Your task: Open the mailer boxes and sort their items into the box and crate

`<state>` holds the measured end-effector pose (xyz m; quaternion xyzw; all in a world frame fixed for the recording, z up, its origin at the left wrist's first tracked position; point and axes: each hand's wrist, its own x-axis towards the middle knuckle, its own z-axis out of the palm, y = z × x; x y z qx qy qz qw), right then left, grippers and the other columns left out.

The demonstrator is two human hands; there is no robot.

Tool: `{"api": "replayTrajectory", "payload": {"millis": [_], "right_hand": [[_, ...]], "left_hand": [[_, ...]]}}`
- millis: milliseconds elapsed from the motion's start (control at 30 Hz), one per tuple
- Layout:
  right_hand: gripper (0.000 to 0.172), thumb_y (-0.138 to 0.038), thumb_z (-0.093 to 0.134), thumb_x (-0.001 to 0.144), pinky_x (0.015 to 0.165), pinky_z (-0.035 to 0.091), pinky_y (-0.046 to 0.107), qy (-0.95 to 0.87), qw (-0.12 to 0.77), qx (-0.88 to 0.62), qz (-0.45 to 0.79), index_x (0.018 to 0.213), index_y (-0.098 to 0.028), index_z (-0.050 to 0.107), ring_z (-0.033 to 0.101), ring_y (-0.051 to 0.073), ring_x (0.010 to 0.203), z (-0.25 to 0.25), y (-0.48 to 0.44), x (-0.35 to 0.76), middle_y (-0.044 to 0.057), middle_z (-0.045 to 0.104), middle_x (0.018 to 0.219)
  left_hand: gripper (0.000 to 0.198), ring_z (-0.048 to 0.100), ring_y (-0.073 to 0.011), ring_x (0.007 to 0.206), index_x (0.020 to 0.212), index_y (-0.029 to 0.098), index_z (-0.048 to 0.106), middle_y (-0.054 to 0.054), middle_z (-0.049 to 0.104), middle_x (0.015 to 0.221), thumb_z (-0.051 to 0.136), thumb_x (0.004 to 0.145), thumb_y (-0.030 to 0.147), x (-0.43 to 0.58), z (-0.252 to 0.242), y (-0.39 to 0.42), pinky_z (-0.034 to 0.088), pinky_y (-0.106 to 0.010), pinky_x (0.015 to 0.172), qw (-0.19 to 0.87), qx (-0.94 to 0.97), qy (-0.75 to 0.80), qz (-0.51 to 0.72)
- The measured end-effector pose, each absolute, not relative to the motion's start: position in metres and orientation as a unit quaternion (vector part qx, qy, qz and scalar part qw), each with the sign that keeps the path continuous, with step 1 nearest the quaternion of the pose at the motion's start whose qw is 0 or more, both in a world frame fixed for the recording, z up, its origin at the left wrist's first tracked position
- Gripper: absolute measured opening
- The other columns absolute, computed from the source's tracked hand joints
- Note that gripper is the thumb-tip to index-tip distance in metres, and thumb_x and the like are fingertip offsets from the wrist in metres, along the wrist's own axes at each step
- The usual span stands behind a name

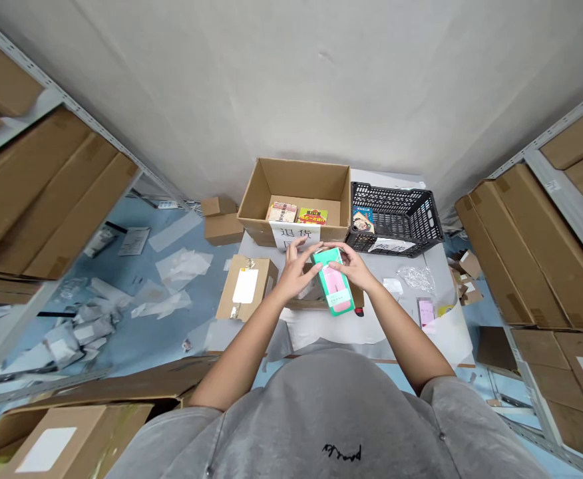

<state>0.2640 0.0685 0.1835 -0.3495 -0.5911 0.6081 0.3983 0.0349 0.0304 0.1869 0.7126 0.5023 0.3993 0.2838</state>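
Both my hands hold a green and pink retail box (334, 283) up over the table, tilted, with its long side running away from me. My left hand (294, 266) grips its upper left edge, and my right hand (347, 264) lies across its top corner. Just beyond them stands an open cardboard carton (296, 176) with a paper sign in Chinese (294, 234) on its front and several books (297, 213) inside. To its right is a black plastic crate (398, 216) holding a blue book (364, 218). A small sealed cardboard parcel (245, 287) lies left of my left hand.
A grey table (401, 269) carries a crumpled clear plastic bag (416, 279) and a small pink item (426, 313). Metal shelves (576, 206) stacked with flat cartons stand on both sides. White and grey packaging (76, 326) litters the blue floor at left.
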Motion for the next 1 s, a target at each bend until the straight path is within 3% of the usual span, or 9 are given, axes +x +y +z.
{"api": "replayTrajectory", "payload": {"millis": [100,200,333,467,533,633,767,1000], "right_hand": [[0.070,-0.061,0.091,0.081,0.107,0.059,0.041,-0.599,0.386,-0.348,0.610,0.138,-0.029,0.068,0.070,0.028,0.123,0.186,0.072,0.271,0.008,0.073,0.138],[0.071,-0.065,0.087,0.083,0.107,0.058,0.041,-0.592,0.384,-0.360,0.610,0.141,-0.029,0.067,0.070,0.028,0.123,0.186,0.072,0.274,0.009,0.072,0.141],[0.078,-0.070,0.084,0.083,0.107,0.058,0.042,-0.594,0.365,-0.382,0.606,0.146,-0.028,0.066,0.070,0.029,0.124,0.184,0.071,0.275,0.010,0.073,0.140],[0.078,-0.069,0.085,0.081,0.106,0.058,0.042,-0.567,0.374,-0.397,0.617,0.146,-0.028,0.070,0.070,0.029,0.125,0.179,0.071,0.281,0.009,0.075,0.138],[0.078,-0.065,0.088,0.079,0.104,0.060,0.042,-0.557,0.364,-0.398,0.632,0.145,-0.027,0.072,0.072,0.029,0.122,0.175,0.072,0.284,0.008,0.076,0.138],[0.076,-0.061,0.091,0.078,0.099,0.062,0.041,-0.553,0.331,-0.398,0.653,0.143,-0.025,0.074,0.074,0.027,0.114,0.168,0.076,0.286,0.008,0.078,0.134],[0.072,-0.059,0.093,0.076,0.101,0.061,0.041,-0.565,0.288,-0.379,0.674,0.136,-0.021,0.078,0.075,0.026,0.111,0.163,0.082,0.283,0.008,0.080,0.129],[0.066,-0.057,0.092,0.080,0.104,0.059,0.041,-0.616,0.237,-0.353,0.664,0.133,-0.021,0.077,0.073,0.025,0.115,0.164,0.096,0.294,0.008,0.080,0.129]], "left_hand": [[0.048,0.043,-0.0338,0.154,0.141,0.031,0.072,-0.011,0.053,0.158,0.059,0.106,0.061,0.029,0.208,0.053,0.033,-0.056,0.131,0.298,0.760,0.446,0.368],[0.041,0.060,-0.0314,0.133,0.122,0.026,0.076,-0.011,0.070,0.135,0.064,0.103,0.061,0.033,0.213,0.066,0.043,-0.052,0.122,0.367,0.759,0.387,0.373],[0.041,0.067,-0.0243,0.104,0.101,0.022,0.068,-0.007,0.073,0.106,0.073,0.096,0.063,0.040,0.199,0.067,0.053,-0.039,0.101,0.420,0.663,0.420,0.456],[0.047,0.065,-0.0212,0.088,0.084,0.021,0.065,-0.003,0.069,0.087,0.065,0.100,0.066,0.035,0.182,0.065,0.053,-0.035,0.090,0.447,0.609,0.452,0.475],[0.049,0.067,-0.0221,0.088,0.084,0.020,0.069,-0.005,0.072,0.088,0.061,0.101,0.065,0.030,0.174,0.067,0.055,-0.036,0.088,0.500,0.595,0.437,0.453],[0.042,0.071,-0.0237,0.096,0.102,0.019,0.078,-0.009,0.077,0.107,0.072,0.095,0.060,0.023,0.163,0.072,0.057,-0.036,0.089,0.567,0.597,0.408,0.395],[0.044,0.069,-0.0282,0.123,0.120,0.022,0.082,-0.012,0.074,0.131,0.081,0.090,0.054,0.018,0.148,0.076,0.054,-0.041,0.109,0.592,0.635,0.363,0.338],[0.052,0.061,-0.0302,0.139,0.132,0.027,0.079,-0.011,0.072,0.134,0.078,0.094,0.062,0.027,0.128,0.056,0.043,-0.050,0.127,0.582,0.616,0.389,0.362]]}}
